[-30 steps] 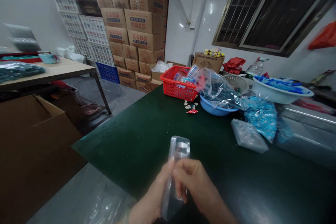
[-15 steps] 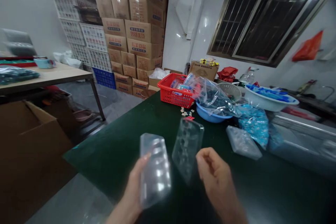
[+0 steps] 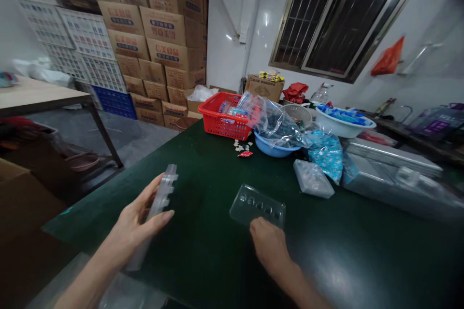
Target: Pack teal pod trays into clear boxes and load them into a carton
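One clear tray (image 3: 259,205) lies just ahead of curled right fingers (image 3: 258,225) — grip unclear — left fingers (image 3: 148,192) hold a tray stack (image 3: 156,207).

Dim light, soft pale glare on green tabletop (image 3: 340,260)

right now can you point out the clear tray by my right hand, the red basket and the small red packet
Clear tray (image 3: 256,204): head view, on its face near the middle.
Red basket (image 3: 222,125): head view, on its near perforated wall.
Small red packet (image 3: 245,154): head view, on its middle.
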The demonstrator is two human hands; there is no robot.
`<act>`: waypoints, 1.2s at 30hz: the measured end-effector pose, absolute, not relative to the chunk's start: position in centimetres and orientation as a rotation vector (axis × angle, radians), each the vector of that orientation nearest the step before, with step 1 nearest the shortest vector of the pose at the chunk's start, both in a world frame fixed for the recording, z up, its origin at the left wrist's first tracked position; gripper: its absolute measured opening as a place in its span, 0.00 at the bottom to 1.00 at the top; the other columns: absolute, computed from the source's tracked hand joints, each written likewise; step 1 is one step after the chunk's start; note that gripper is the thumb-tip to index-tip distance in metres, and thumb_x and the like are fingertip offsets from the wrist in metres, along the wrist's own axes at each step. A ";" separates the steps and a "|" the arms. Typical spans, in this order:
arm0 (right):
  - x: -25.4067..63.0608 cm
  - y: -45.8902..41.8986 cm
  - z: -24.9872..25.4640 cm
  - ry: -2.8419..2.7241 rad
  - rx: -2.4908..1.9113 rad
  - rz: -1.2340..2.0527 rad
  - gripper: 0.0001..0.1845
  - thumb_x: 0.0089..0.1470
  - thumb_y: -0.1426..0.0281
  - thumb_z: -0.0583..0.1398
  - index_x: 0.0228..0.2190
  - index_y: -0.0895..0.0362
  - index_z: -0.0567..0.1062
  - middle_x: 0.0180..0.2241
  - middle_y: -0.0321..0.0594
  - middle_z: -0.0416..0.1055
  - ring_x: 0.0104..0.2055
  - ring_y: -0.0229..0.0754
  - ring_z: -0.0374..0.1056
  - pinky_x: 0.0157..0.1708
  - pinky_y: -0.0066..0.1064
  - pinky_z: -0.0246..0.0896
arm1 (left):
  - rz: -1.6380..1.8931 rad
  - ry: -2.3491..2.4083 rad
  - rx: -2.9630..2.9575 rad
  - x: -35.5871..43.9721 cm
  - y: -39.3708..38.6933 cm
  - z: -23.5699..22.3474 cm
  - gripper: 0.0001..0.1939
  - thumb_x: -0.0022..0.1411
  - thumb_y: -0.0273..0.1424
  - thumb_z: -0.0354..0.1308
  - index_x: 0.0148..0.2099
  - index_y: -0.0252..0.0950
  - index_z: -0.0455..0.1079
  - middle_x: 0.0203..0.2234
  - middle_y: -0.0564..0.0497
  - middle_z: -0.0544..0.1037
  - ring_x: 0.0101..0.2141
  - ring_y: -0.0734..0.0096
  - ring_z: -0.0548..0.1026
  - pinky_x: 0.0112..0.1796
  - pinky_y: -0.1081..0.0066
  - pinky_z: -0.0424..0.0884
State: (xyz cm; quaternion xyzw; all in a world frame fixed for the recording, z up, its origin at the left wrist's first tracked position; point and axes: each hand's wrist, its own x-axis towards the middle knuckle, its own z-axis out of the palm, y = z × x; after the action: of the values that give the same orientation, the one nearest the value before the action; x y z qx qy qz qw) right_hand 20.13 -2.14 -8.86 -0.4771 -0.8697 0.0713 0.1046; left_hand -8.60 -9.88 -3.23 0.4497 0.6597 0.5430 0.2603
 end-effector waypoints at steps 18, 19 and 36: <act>23.0 2.3 -9.0 -2.466 -1.381 0.902 0.11 0.51 0.71 0.52 0.24 0.58 0.74 0.22 0.34 0.70 0.24 0.34 0.64 0.22 0.24 0.50 | 1.415 1.148 0.605 -4.1 -10.2 -3.5 0.40 0.45 0.39 0.60 0.60 0.41 0.53 0.39 0.45 0.74 0.36 0.57 0.72 0.31 0.68 0.68; 23.1 2.2 -8.8 -2.479 -1.386 0.877 0.12 0.52 0.70 0.52 0.24 0.58 0.74 0.22 0.34 0.70 0.24 0.34 0.64 0.22 0.24 0.50 | 1.409 1.134 0.580 -4.0 -10.2 -3.5 0.40 0.45 0.39 0.60 0.60 0.41 0.53 0.39 0.45 0.74 0.37 0.56 0.72 0.32 0.66 0.68; 12.1 6.4 -8.0 -2.588 -1.141 0.052 0.10 0.54 0.77 0.50 0.28 0.58 0.70 0.32 0.43 0.69 0.34 0.39 0.64 0.30 0.27 0.54 | 1.428 0.432 0.172 -3.6 -10.7 -4.1 0.34 0.54 0.47 0.52 0.56 0.29 0.58 0.43 0.35 0.73 0.45 0.43 0.70 0.46 0.50 0.61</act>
State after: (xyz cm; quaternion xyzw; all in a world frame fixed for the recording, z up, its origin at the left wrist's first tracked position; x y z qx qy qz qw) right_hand 12.09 6.41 -8.04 -0.3983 -0.9037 0.0182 0.1559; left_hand -3.63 -10.66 -4.09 0.0782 0.1964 0.6489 0.7309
